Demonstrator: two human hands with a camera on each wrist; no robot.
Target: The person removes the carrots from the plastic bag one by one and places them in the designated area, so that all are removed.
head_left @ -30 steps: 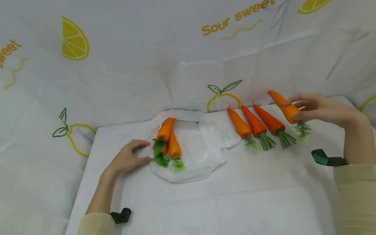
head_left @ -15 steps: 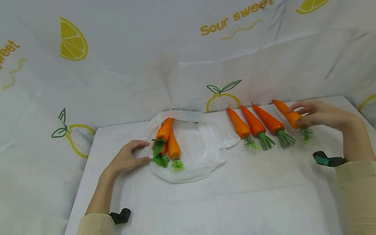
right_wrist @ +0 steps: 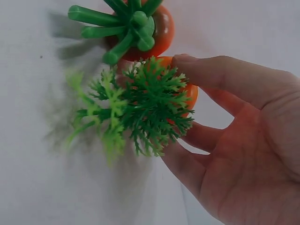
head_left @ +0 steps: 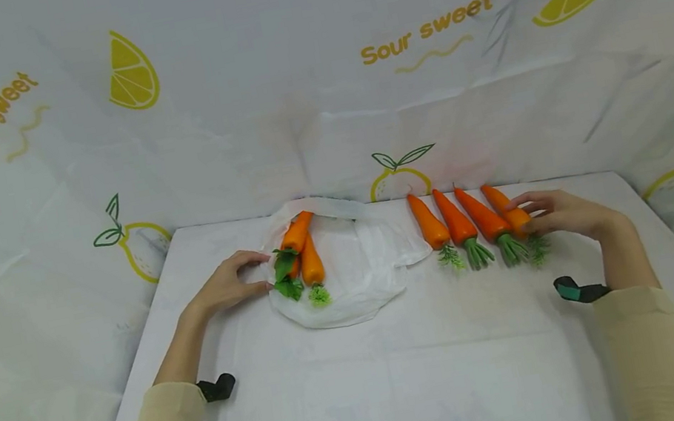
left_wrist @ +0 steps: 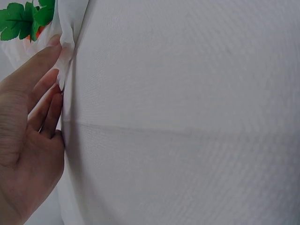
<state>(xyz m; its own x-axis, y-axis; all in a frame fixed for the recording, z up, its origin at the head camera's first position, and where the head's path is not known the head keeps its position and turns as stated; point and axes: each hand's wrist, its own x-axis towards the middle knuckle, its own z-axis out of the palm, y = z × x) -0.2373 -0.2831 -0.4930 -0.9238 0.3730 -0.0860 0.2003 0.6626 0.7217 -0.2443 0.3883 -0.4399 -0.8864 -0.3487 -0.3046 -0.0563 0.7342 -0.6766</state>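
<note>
My right hand (head_left: 564, 214) grips an orange toy carrot (head_left: 496, 201) between thumb and fingers, at the right end of a row of carrots. In the right wrist view its feathery green top (right_wrist: 152, 105) hides part of its body, and the thumb and fingers lie on either side of it. At the left side of a white plastic bag (head_left: 359, 259), my left hand (head_left: 228, 284) holds the film with thumb and fingers. Inside the bag's mouth lie several orange carrots (head_left: 311, 262) with green leaves (head_left: 285, 272); part of them is hidden. The left wrist view shows the thumb against the film (left_wrist: 68, 33).
Beside the gripped carrot lie three others in a row: a red-orange one (head_left: 482, 213), a second (head_left: 454, 216) and a lighter one (head_left: 428, 222). They rest on a white table (head_left: 395, 388). A white cloth with lemon prints (head_left: 268, 87) hangs behind.
My right hand has lowered its carrot and moved it left, close against the neighbouring carrot in the row. The left hand and the bag look unchanged.
</note>
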